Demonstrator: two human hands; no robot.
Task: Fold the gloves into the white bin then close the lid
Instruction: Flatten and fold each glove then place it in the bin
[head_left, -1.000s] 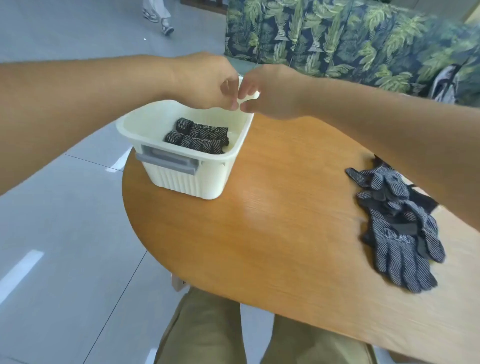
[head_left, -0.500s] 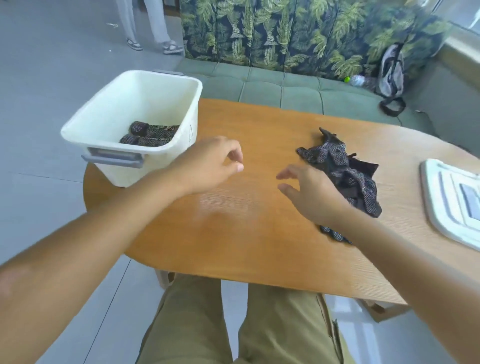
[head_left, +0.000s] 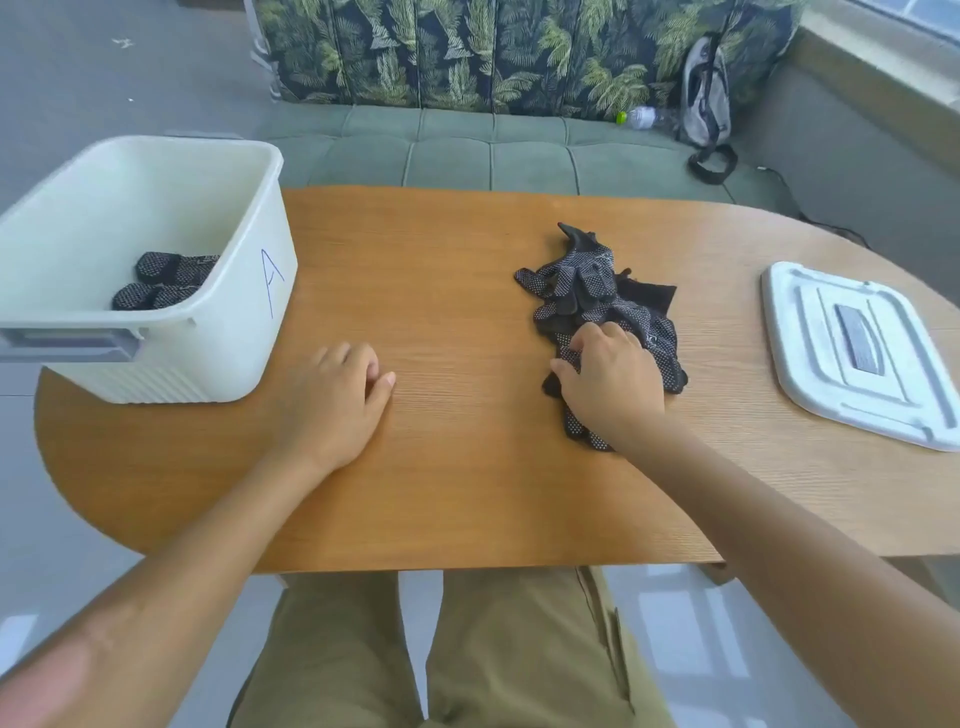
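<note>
The white bin (head_left: 228, 332), marked with a blue "A", stands at the left end of the wooden table (head_left: 457, 291). Folded dark dotted gloves (head_left: 166, 280) lie inside it. A loose pile of dark dotted gloves (head_left: 592, 291) lies right of the table's middle. My right hand (head_left: 610, 379) rests on the near part of that pile, fingers curled into the fabric. Beside the bin, my left hand (head_left: 337, 400) lies on the bare table, fingers loosely curled, holding nothing. The white lid (head_left: 852, 353) lies flat at the table's right end.
A green bench (head_left: 493, 150) with leaf-print cushions runs behind the table. A grey backpack (head_left: 704, 93) and a plastic bottle (head_left: 641, 117) sit on it at the right. My knees in khaki trousers (head_left: 426, 654) are under the near table edge.
Both hands left the bin's far rim and came down to the table. The right hand reached the loose glove pile and now rests on it; the view swung right, showing the lid.
</note>
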